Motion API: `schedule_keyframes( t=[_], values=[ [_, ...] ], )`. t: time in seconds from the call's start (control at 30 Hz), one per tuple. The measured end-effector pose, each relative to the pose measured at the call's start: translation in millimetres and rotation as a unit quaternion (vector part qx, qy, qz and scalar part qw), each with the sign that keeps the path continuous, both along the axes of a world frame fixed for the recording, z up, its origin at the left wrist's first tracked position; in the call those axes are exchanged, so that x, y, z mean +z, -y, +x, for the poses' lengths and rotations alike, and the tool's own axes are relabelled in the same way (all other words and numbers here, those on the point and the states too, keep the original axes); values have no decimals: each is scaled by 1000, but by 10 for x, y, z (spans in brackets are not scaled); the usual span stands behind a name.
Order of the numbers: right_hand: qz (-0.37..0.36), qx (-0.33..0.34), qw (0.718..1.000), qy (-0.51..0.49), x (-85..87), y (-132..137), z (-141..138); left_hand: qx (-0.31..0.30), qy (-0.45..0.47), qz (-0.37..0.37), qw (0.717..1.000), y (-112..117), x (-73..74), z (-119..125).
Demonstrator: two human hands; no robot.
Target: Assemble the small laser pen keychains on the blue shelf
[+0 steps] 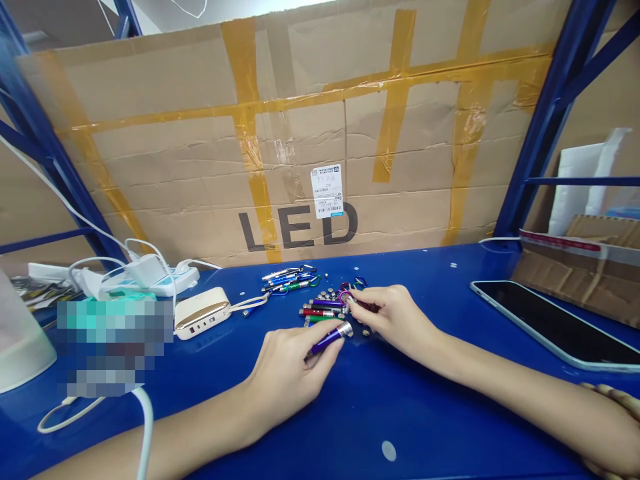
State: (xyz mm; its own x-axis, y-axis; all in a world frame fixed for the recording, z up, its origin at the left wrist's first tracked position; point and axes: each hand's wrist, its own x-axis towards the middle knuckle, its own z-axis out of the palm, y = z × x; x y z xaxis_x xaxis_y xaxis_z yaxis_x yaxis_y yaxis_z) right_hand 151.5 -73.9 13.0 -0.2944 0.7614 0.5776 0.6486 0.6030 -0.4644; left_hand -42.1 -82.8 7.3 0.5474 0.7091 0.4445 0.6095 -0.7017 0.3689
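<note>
My left hand (293,363) is closed around a small purple penlight (327,340) with a silver end pointing up and to the right. Beyond it, my right hand (395,310) pinches with thumb and forefinger at a purple carabiner clip (345,295) by the pile; its other fingers are partly hidden. In the pile lie a red penlight (319,312), another purple penlight (326,303) and a green penlight (320,319). Several small round button cells (327,294) are scattered around them. Farther back, a group of penlights with clips (290,277) lies together.
A white power bank (203,312) with a strap stands to the left, beside a power strip (167,283) with cables. A phone (555,320) lies at the right, near a cardboard box (575,273). A large cardboard sheet (300,153) closes off the back of the blue table (425,413).
</note>
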Motion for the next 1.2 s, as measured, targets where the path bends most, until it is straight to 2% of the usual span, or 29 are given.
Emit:
schedule_keyframes(
  t=[0.1, 0.17, 0.23, 0.33, 0.5, 0.67, 0.77, 1.0, 1.2],
  values=[
    [0, -19, 1000, -6, 4, -42, 32, 35, 39, -93, 994, -42, 34, 0],
    [1, -21, 1000, -8, 5, -45, 30, 29, 79, -164, 983, -73, 46, -1],
    [1, -7, 1000, -10, 6, -24, 1, 10, 119, -201, 972, -89, 44, 1],
    [-1, 39, 999, -19, 11, 33, -67, -24, 140, -195, 970, -76, 32, 8],
    [16, 102, 994, -27, 3, 91, -123, -54, 106, -161, 980, -50, 32, 17],
    [37, 87, 995, -8, -44, 71, -120, -35, 169, -171, 970, -89, 22, 32],
    [20, 95, 995, -18, -54, 70, -129, -25, 179, -184, 966, -92, 13, 43],
    [8, 84, 995, -50, -37, 104, -176, -46, 204, -192, 959, -91, -26, 44],
    [10, 73, 996, -53, -28, 84, -181, -36, 225, -164, 960, -93, -29, 30]
  ],
)
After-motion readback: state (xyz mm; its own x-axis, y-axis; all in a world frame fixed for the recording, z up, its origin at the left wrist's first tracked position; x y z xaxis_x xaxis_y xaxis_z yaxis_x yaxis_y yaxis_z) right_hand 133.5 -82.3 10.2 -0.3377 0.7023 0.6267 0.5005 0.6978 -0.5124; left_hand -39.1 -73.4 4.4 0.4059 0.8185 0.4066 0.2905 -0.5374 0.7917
